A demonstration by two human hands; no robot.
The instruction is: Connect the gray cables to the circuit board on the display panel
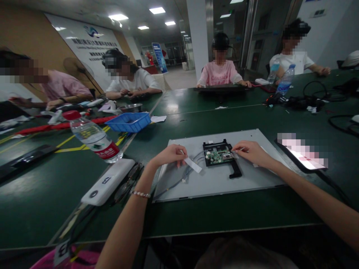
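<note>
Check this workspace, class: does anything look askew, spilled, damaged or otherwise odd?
Nothing looks spilled or plainly damaged. The bottle left of the panel appears to lean, but the wide view may cause that. The cables curve loosely over the panel beside the board, which looks untidy rather than wrong.

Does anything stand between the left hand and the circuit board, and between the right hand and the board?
Thin cables and the strip held in the left hand lie between it and the board. Nothing visible blocks the right hand.
</note>
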